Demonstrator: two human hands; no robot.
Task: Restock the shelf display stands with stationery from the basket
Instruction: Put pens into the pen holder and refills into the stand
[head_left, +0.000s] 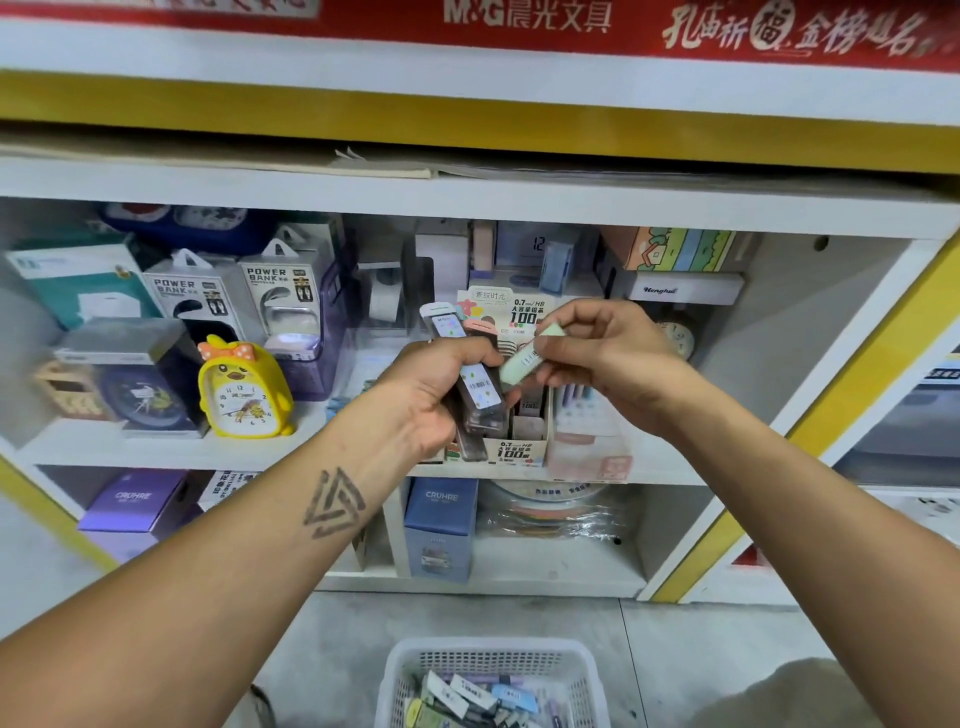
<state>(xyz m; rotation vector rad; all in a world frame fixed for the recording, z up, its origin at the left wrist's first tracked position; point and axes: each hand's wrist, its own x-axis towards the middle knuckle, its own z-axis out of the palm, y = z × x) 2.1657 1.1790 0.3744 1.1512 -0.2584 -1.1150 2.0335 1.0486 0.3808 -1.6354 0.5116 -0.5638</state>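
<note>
Green lead case (530, 358) between right fingers (558, 325)

You get even, fairly bright indoor light here, soft and diffuse — no hard shadows on the forearms. The shelf (467, 457) recess sits dimmer, its back corners shaded under the board above. Your wide lens bows the straight edges, most visibly the yellow trim (467, 130) and the tilted uprights at right. The red banner (519, 21) smears with motion blur at the top, and the clear packaging (550, 519) on the lower shelf shows faint glare.
</note>
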